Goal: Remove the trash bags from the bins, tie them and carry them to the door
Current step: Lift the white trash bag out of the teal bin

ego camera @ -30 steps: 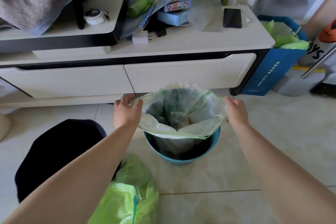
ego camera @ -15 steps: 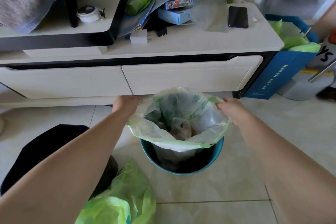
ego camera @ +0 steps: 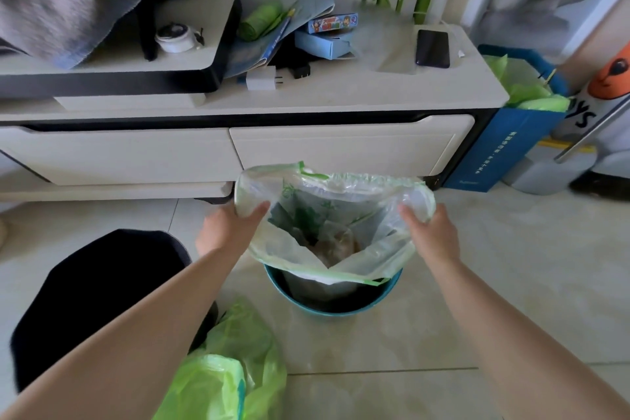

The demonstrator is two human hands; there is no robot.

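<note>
The translucent trash bag (ego camera: 335, 215) is hiding most of its own contents; only a brownish lump is showing at the bottom, too blurred to identify. The bag's lower part is sitting inside the teal bin (ego camera: 332, 300), whose far rim is being covered by the plastic. The left hand (ego camera: 226, 228) is pinching the bag's left rim, with the fingertips hidden under the folded plastic. The right hand (ego camera: 429, 232) is closing on the right rim in the same way, fingers curled tight around bunched plastic. The bag mouth is being held stretched open above the bin, on the tiled floor (ego camera: 511, 283) in front of the cabinet (ego camera: 341, 147). A second green bag (ego camera: 221, 372) is lying near the left forearm, cut off by the frame's lower edge.
</note>
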